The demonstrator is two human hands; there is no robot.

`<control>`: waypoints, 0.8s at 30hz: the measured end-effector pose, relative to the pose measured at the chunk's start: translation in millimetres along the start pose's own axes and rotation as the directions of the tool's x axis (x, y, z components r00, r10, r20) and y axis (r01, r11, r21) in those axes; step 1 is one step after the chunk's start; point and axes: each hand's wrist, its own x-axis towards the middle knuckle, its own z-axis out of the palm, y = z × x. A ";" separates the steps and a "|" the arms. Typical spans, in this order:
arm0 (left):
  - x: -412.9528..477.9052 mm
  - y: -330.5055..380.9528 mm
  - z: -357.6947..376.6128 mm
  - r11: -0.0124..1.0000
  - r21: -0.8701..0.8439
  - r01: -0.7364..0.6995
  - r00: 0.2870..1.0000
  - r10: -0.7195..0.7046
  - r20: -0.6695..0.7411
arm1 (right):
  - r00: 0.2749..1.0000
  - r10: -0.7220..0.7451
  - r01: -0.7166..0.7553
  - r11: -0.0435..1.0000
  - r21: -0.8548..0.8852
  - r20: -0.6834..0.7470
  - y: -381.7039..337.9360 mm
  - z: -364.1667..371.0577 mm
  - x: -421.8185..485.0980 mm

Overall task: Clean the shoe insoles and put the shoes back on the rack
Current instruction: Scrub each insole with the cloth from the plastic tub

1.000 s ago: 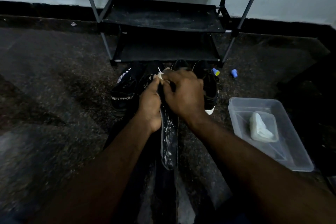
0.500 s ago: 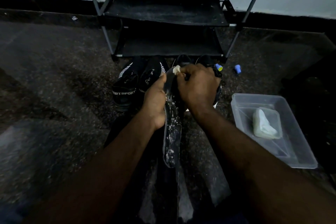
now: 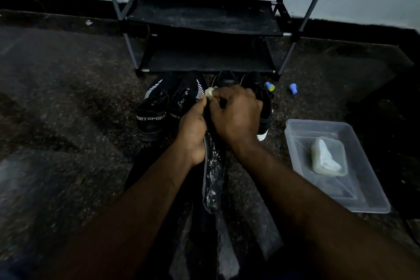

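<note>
The insole is held on edge between both hands at the middle of the view, its white-flecked lower end hanging toward 6 o'clock, below the wrists. It is gripped along its 9 o'clock side by the left hand, fingers curled round the edge. Its upper end is covered by the right hand, whose fingers are curled round a pale wad; the wad shows at 11 o'clock of that hand, touching the left fingertips.

A clear tub is set on the floor at 4 o'clock of the hands, well apart from them. One pale lump is lying in it, near its middle.

Just beyond the hands, at 12 o'clock, a striped pair and a plain pair are lined up on the floor before the rack. Two blue caps are seen at 2 o'clock, one touching the plain pair, the other apart on the floor
</note>
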 end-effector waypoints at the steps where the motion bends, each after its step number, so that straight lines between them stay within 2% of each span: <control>1: 1.1 0.5 -1.5 1.000 -0.005 -0.011 1.000 0.011 -0.011 | 0.999 -0.051 0.051 0.999 -0.018 0.021 -1.4 1.0 -3.1; 3: 0.2 1.3 -0.6 1.000 0.005 -0.008 1.000 0.008 -0.007 | 0.997 -0.080 0.082 0.993 -0.084 0.018 2.8 -2.2 1.1; 7: -1.6 1.7 4.0 0.999 0.045 -0.004 1.000 0.003 0.008 | 0.997 0.053 -0.057 0.997 -0.060 -0.058 12.8 -8.8 12.9; 10: -0.1 2.7 2.6 0.999 0.033 -0.035 0.999 0.036 -0.032 | 0.999 -0.039 0.039 0.999 -0.019 -0.010 2.1 -3.5 -1.4; 13: 2.4 4.6 -2.1 0.998 0.034 -0.048 0.997 0.050 -0.062 | 0.994 -0.107 0.109 0.990 -0.084 0.025 2.2 -0.6 -6.4; 16: 0.0 3.8 3.5 0.998 0.058 -0.003 1.000 0.005 -0.026 | 0.998 0.005 -0.012 0.991 -0.130 -0.055 13.9 -5.3 11.0; 19: -0.8 2.5 8.1 0.998 0.061 -0.021 1.000 0.022 -0.021 | 0.993 0.100 -0.104 0.993 -0.050 -0.067 19.7 -8.4 20.1; 24: 4.6 4.6 1.2 0.998 0.030 -0.062 0.996 0.064 -0.066 | 0.989 -0.144 0.147 0.985 -0.093 0.039 3.7 0.2 -9.7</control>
